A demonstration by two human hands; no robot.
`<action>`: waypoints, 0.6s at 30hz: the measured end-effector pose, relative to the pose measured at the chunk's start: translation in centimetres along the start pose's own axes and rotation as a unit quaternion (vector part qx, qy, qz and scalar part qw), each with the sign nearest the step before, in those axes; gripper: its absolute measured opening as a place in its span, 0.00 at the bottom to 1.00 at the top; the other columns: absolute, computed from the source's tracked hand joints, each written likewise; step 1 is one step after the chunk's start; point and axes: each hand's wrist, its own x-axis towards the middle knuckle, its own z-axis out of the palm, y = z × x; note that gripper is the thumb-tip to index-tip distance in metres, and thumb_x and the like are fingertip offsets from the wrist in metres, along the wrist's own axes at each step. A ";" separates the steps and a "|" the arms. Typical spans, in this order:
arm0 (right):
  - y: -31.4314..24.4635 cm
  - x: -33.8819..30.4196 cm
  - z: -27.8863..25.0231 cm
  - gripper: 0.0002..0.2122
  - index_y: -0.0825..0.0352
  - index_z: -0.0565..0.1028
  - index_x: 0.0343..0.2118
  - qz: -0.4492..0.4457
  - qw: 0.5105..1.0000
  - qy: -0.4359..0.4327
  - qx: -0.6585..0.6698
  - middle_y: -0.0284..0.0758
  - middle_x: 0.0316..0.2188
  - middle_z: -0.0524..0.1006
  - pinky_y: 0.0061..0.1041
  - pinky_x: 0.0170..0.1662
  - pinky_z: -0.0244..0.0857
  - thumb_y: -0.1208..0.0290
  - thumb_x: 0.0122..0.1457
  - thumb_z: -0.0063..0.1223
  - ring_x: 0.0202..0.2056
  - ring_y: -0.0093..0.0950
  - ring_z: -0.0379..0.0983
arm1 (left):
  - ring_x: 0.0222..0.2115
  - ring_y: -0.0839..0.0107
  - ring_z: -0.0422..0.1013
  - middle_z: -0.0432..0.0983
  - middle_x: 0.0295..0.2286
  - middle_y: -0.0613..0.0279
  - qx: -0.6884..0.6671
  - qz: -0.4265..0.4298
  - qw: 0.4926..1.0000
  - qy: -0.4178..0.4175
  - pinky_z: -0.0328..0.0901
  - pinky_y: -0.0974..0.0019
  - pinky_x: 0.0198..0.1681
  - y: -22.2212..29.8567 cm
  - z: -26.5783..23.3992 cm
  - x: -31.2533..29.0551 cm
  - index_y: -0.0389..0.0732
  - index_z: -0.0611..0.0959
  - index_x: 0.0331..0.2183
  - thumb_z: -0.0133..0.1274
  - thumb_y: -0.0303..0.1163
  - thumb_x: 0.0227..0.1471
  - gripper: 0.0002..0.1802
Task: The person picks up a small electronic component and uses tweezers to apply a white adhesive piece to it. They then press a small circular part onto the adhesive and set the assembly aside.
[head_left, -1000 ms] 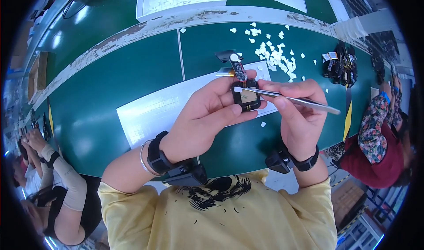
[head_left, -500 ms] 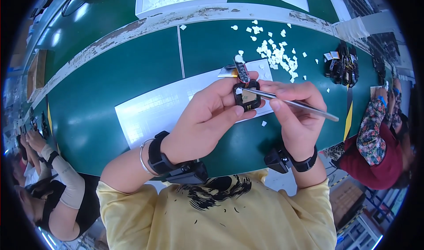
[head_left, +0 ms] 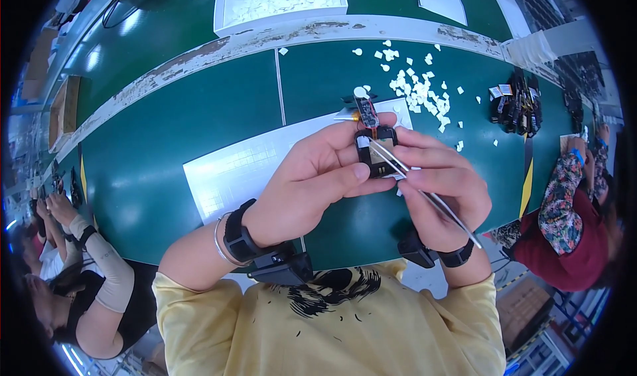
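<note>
My left hand [head_left: 308, 170] holds a black device case [head_left: 373, 158], thumb along its near left edge and fingers behind and around the far side. My right hand [head_left: 451, 183] is pinched narrow around a pair of metal tweezers [head_left: 434, 200], whose tips reach inside the case from the right.

What has just changed is the tweezers' angle: 0.5 s ago they lay flatter across the case, and now they slope more steeply towards me, with my right hand turned and lower. Their 2 prongs now show apart. The small white square [head_left: 363, 142] sits at the case's upper left corner, just beside the tips; I cannot tell whether they touch it. I take this to mean the square is resting on the case rather than being gripped, though whether it is stuck down I cannot tell.

The case is above the white sheet [head_left: 245, 170], in front of my chest. From its far edge stands a narrow circuit board [head_left: 367, 112], with a silver pouch [head_left: 346, 116] to its left and a round white tab [head_left: 360, 92] at its top. Beyond, loose white pieces [head_left: 419, 96] lie scattered on the green table [head_left: 152, 170], and a cluster of black units [head_left: 516, 104] sits to the right.
</note>
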 end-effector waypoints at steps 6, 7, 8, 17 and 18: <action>0.0 0.0 -0.2 0.10 0.70 0.71 0.30 0.021 0.999 -0.003 0.027 0.46 0.35 0.75 0.36 0.46 0.64 0.88 0.44 0.53 0.44 0.44 0.70 | 0.48 0.72 0.63 0.64 0.47 0.59 0.000 0.008 1.000 -0.002 0.61 0.64 0.51 -0.2 -0.1 0.0 0.36 0.56 0.55 0.38 0.20 0.53 0.27; -0.1 0.0 -0.3 0.09 0.69 0.69 0.31 0.024 0.999 -0.019 0.023 0.47 0.35 0.75 0.38 0.49 0.61 0.87 0.46 0.52 0.46 0.45 0.69 | 0.49 0.72 0.63 0.64 0.47 0.59 -0.005 0.009 1.000 -0.006 0.61 0.64 0.51 -0.1 0.0 -0.1 0.36 0.56 0.55 0.37 0.20 0.53 0.27; -0.1 -0.1 -0.2 0.09 0.69 0.69 0.31 0.024 0.999 -0.020 0.023 0.47 0.35 0.75 0.38 0.49 0.61 0.87 0.46 0.52 0.46 0.45 0.69 | 0.49 0.72 0.63 0.64 0.47 0.59 -0.009 0.010 1.000 -0.010 0.61 0.64 0.51 -0.1 0.1 -0.1 0.36 0.56 0.55 0.37 0.19 0.53 0.27; -0.3 0.3 0.2 0.10 0.70 0.73 0.27 -0.026 0.998 -0.010 -0.050 0.43 0.33 0.76 0.32 0.43 0.67 0.89 0.40 0.54 0.41 0.41 0.72 | 0.49 0.71 0.64 0.65 0.48 0.57 0.021 0.033 0.999 0.016 0.61 0.64 0.51 0.0 0.6 -0.2 0.35 0.53 0.56 0.39 0.23 0.53 0.29; -0.4 0.4 0.4 0.10 0.70 0.74 0.27 -0.046 0.995 -0.031 -0.079 0.43 0.33 0.76 0.32 0.43 0.67 0.89 0.39 0.54 0.42 0.41 0.72 | 0.49 0.71 0.64 0.65 0.48 0.57 0.022 0.034 0.999 0.017 0.61 0.64 0.51 -0.1 0.5 -0.2 0.35 0.53 0.56 0.39 0.23 0.53 0.29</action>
